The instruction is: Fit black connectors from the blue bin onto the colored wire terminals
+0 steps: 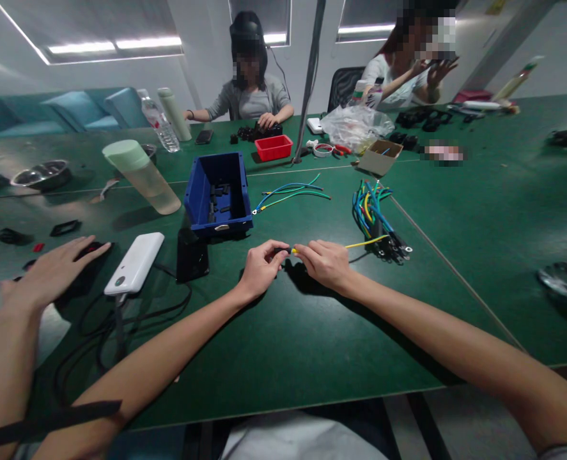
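Observation:
Over the green table (pixel 264 358), my left hand (pixel 259 271) is closed, pinching a small black sleeve (pixel 287 250) between thumb and fingertips. Touching it end to end, my right hand (pixel 326 263) is closed on a yellow wire (pixel 365 243), whose tail runs out to the right. Whether the wire's tip is inside the sleeve is hidden by my fingers. A blue bin (pixel 220 229) with several short black sleeves stands beyond my left hand. Several loose blue and green wires (pixel 295 191) lie right of it. A bundle of wires (pixel 374 211) with black sleeves and ring terminals lies beyond my right hand.
At left are another person's hand (pixel 53 271), a white power bank (pixel 135 263) with a cable, a black phone (pixel 192 255) and a tilted bottle (pixel 142 177). A red tray (pixel 273 148), cardboard box (pixel 379 157) and plastic bag (pixel 357 124) sit farther back. Two people sit opposite.

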`<state>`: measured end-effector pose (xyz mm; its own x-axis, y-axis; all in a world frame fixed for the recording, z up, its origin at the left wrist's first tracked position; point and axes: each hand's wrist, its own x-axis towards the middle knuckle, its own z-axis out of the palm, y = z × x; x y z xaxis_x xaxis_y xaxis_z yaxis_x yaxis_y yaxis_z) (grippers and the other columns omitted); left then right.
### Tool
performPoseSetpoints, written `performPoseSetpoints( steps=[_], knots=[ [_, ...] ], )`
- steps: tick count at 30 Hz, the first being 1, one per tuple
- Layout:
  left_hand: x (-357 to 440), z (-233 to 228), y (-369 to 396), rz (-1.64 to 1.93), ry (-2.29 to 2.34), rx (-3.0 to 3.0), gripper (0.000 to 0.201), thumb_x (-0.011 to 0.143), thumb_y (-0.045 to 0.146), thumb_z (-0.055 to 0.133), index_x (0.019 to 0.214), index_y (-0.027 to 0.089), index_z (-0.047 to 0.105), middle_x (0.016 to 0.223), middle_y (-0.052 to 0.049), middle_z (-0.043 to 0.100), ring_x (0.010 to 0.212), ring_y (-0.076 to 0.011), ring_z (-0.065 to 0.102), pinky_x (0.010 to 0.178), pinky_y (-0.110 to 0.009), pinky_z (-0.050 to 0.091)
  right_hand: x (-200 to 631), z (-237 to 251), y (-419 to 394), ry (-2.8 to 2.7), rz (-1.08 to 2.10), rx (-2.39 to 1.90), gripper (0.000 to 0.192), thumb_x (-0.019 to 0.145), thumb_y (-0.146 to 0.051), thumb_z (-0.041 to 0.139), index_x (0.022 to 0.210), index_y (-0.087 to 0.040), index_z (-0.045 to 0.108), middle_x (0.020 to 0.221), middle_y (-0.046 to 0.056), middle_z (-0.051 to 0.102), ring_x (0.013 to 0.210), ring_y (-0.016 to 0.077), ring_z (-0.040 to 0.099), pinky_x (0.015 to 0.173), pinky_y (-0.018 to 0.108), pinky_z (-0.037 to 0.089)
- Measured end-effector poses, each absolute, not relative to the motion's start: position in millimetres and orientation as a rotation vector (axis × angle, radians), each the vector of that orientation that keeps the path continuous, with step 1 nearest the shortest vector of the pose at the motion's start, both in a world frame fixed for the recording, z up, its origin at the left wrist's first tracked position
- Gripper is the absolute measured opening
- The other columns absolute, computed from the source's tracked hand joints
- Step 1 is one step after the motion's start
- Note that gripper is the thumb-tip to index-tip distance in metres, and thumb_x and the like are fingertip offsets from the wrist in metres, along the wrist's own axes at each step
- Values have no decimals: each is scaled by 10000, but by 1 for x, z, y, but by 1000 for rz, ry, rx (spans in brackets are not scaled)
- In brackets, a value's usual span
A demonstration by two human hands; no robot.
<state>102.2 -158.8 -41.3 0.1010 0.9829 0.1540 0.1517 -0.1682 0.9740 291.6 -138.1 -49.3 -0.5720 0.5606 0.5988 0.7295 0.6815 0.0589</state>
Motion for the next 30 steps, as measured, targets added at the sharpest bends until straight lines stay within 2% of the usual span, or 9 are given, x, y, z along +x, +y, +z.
performPoseSetpoints(
  steps=[8, 22, 30],
  knots=[
    [101, -44, -158, 1148, 1187, 1500, 217, 800, 307, 621, 950, 158, 668, 686, -13, 620, 529, -97, 539, 500, -209, 452, 293, -50, -137, -2367, -398, -968, 253, 943, -306, 456, 949, -205, 688, 680, 17, 631, 609, 113, 484, 575, 273, 267],
    [101, -46, -157, 1097, 1150, 1464, 236, 797, 310, 629, 959, 143, 671, 799, -56, 679, 557, -102, 569, 510, -220, 484, 296, -51, -135, -2386, -442, -913, 229, 943, -277, 463, 938, -200, 679, 686, 8, 638, 591, 110, 483, 558, 272, 252],
    [102, -46, -158, 1099, 1155, 1506, 234, 800, 314, 629, 954, 144, 674, 685, -20, 630, 527, -99, 564, 483, -200, 450, 296, -52, -133, -2407, -396, -887, 246, 949, -284, 453, 965, -194, 681, 689, 14, 634, 602, 108, 489, 547, 258, 266]
  ],
)
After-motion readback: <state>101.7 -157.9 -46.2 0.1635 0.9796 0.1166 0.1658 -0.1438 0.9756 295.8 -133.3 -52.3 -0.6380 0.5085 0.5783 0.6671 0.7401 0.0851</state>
